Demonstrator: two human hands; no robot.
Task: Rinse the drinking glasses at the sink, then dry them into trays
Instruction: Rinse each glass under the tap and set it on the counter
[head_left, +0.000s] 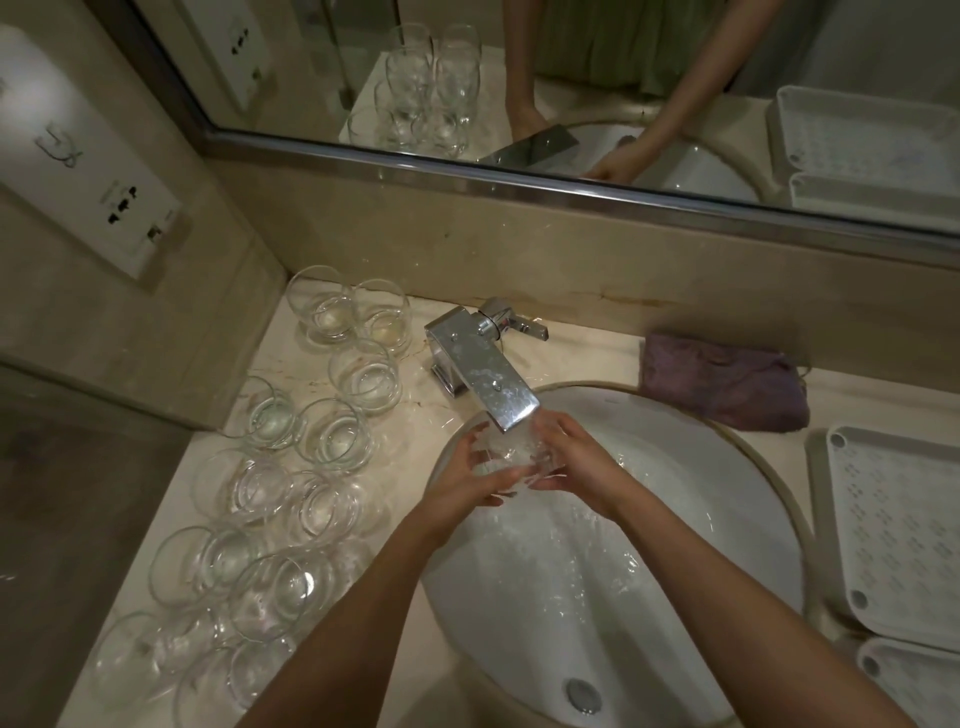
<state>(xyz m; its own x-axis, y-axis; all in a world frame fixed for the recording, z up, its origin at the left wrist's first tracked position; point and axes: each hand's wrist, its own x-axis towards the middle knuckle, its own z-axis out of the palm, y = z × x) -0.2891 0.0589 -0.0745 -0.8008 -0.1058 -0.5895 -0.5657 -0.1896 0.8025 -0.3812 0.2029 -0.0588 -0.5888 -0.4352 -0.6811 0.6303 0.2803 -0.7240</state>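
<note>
Clear rounded glass (511, 457) under chrome faucet (485, 371) stream, left hand (470, 480) and right hand (576, 467) fingers curled around it

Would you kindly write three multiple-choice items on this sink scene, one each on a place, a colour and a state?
1. Where do the waiting glasses stand?
A. On the counter left of the sink
B. In the white tray
C. Inside the basin

2. What colour is the folded cloth behind the sink?
A. Yellow
B. Purple
C. Blue

3. What is the state of the tap?
A. Off and dry
B. Running
C. Covered by a cloth

Answers:
1 A, they crowd the left counter.
2 B, it looks dull purple.
3 B, water falls onto the glass gripped by the left hand and right hand.
</note>
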